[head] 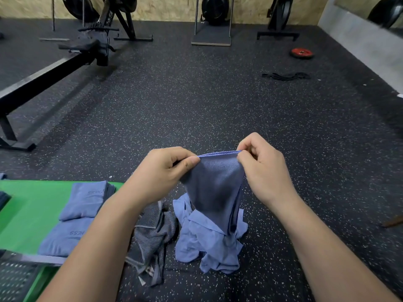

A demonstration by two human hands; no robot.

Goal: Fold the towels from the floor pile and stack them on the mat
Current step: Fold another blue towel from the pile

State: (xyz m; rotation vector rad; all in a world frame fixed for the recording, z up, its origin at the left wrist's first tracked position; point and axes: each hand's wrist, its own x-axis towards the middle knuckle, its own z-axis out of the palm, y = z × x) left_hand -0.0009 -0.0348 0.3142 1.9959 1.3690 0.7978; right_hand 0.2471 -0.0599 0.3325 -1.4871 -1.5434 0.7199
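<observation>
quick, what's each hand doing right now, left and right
Left hand: pinching one top corner of the blue towel, held up over the floor pile.
Right hand: pinching the other top corner of the same towel.

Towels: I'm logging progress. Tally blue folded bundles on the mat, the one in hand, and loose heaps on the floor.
Blue folded bundles on the mat: 2
Held towel: 1
Blue floor heap: 1
Grey striped floor heap: 1
Total: 5

1. blue towel (214,184): hangs vertical, top hem pinched by left hand (165,168) and right hand (261,166), lower end meeting floor pile.
2. floor pile (207,243): crumpled light-blue cloth; grey striped towel (152,236) bunched at its left.
3. green mat (28,210): far left; two folded blue towels (89,199) side by side on it.
</observation>
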